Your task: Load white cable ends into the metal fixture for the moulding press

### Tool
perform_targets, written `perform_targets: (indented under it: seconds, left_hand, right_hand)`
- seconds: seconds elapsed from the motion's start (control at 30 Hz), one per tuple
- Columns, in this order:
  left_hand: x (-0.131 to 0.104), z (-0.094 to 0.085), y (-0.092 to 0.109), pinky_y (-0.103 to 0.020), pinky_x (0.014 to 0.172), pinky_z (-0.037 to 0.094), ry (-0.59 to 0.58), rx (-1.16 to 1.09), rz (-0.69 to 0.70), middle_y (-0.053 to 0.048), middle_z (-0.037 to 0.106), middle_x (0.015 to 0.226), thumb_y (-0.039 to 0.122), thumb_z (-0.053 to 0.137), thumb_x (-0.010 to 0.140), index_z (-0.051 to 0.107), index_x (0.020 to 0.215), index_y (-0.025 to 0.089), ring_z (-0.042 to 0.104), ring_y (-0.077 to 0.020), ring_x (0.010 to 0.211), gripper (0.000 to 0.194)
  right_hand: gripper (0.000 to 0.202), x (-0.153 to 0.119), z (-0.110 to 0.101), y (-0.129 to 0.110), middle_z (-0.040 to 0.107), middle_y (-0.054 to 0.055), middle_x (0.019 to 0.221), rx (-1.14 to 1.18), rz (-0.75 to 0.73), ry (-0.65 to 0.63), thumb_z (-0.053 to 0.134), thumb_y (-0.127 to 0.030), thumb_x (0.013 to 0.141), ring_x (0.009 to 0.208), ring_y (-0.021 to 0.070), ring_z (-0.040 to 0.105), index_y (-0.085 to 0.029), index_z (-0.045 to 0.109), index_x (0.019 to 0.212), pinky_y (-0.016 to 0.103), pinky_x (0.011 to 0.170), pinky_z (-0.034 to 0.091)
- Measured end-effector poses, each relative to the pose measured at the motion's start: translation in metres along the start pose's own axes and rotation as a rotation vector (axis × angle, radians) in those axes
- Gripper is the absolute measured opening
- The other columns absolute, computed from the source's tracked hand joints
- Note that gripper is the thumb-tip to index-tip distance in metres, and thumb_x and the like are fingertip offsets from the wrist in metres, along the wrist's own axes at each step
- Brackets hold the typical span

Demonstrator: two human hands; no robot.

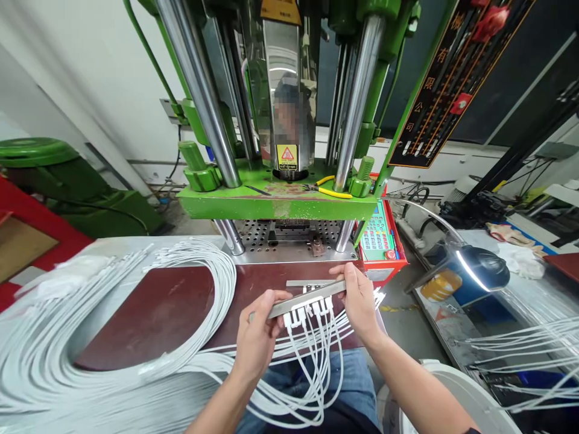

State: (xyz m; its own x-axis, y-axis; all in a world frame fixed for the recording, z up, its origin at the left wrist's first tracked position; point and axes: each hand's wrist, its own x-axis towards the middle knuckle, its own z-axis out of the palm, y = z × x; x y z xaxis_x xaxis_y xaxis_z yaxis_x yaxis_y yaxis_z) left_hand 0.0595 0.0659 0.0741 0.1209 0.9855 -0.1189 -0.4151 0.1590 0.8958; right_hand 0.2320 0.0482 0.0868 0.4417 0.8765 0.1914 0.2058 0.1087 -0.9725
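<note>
**Metal bar with cable ends held at both tips**

The bar (307,298) is a slim, grey metal strip held level between the two hands, just above the near edge of the dark red work plate (172,307). It looks rigid and light enough for fingertips, and its smooth faces could slip, so a hold at each end, as here, seems the safest. From its middle hang several white plugs (307,313), each trailing a thin white cable (316,374). The cables are soft and limp; they loop down past the person's lap and would likely snag or pull the plugs out of line if tugged. The plugs look small and are better left untouched.

The left hand (259,337) is curled, thumb on top and fingers beneath, pinching the bar's left end. The right hand (359,304) is likewise closed on the right end, thumb along the near face and fingers wrapped behind. Neither hand is spread; both grip only the bar.

Just beyond the right hand a second short strip (310,283) lies on the plate. To the left of the left hand, a large bundle of white cables (113,337) arcs over the plate. Beyond both hands stands the green press (275,205), with yellow-handled pliers (332,191) on its platen. Right of the right hand are a red control box (382,241) and a lit lamp (479,271).
</note>
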Motion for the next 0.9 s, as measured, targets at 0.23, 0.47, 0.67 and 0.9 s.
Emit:
perform_targets:
  seconds: [0.23,0.47,0.67,0.9]
  left_hand:
    - [0.005,0.001,0.005,-0.022,0.045,0.024,0.043,0.119,0.063,0.004,0.040,0.041,0.039,0.061,0.082,0.071,0.074,0.013,0.031,-0.0073,0.044,0.030]
    - [0.013,0.000,0.002,-0.025,0.049,0.025,0.014,0.218,0.094,0.006,0.037,0.040,0.041,0.057,0.084,0.071,0.077,0.014,0.032,-0.0090,0.044,0.030]
    - [0.015,0.000,0.004,-0.026,0.051,0.027,-0.006,0.284,0.131,0.005,0.038,0.041,0.041,0.056,0.084,0.071,0.076,0.016,0.035,-0.0106,0.045,0.030]
    - [0.017,-0.008,0.002,-0.026,0.051,0.029,-0.044,0.331,0.119,0.005,0.038,0.039,0.041,0.055,0.085,0.072,0.076,0.016,0.035,-0.0099,0.043,0.032]
  right_hand:
    - [0.031,0.007,-0.024,-0.010,0.064,0.006,0.091,-0.303,-0.255,-0.189,0.043,-0.039,0.094,0.078,0.0176,0.061,-0.018,0.062,0.108,0.031,0.070,0.050]
    - [0.041,-0.007,-0.032,-0.037,0.054,0.012,0.120,-0.790,-0.749,-0.483,0.053,-0.018,0.085,0.115,0.0260,0.047,-0.019,0.049,0.126,0.047,0.095,0.044]
    - [0.034,-0.011,-0.019,-0.029,0.058,0.012,0.113,-0.965,-0.781,-0.421,0.050,-0.015,0.085,0.106,0.0259,0.052,-0.014,0.054,0.119,0.047,0.093,0.045]
    - [0.037,-0.005,-0.022,-0.022,0.067,0.008,0.104,-0.857,-0.885,-0.389,0.049,-0.010,0.081,0.094,0.0192,0.062,-0.013,0.054,0.118,0.046,0.106,0.038]
